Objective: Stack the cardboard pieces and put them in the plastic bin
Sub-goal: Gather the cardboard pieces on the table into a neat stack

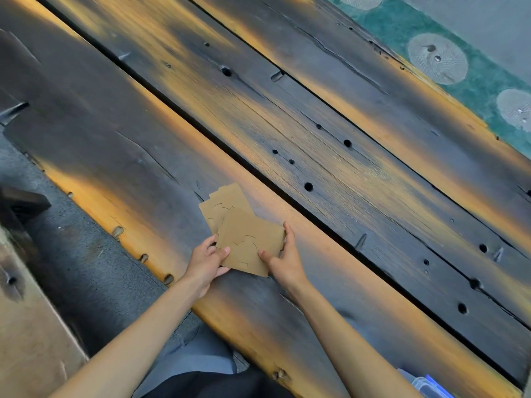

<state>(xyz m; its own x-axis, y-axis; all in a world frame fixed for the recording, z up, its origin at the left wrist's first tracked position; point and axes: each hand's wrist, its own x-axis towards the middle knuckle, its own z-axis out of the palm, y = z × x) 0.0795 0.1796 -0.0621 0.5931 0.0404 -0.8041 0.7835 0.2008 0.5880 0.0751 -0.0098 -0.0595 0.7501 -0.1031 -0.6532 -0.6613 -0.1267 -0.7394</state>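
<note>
Several flat brown cardboard pieces lie on the dark wooden table (330, 168). The top cardboard piece (248, 242) has curved cut lines and sits askew over the lower cardboard pieces (222, 202), which stick out toward the far left. My left hand (208, 261) grips the top piece at its near-left edge, thumb on top. On the right edge, my right hand (284, 258) holds the same piece, fingers wrapped around the side. A corner of the clear plastic bin (425, 383) with a blue trim shows at the bottom right, near my right forearm.
The table is made of long planks with dark gaps and holes. A green patterned mat (459, 61) lies beyond the far edge. A cardboard box flap (31, 326) and grey floor are at the left. My legs are below the near table edge.
</note>
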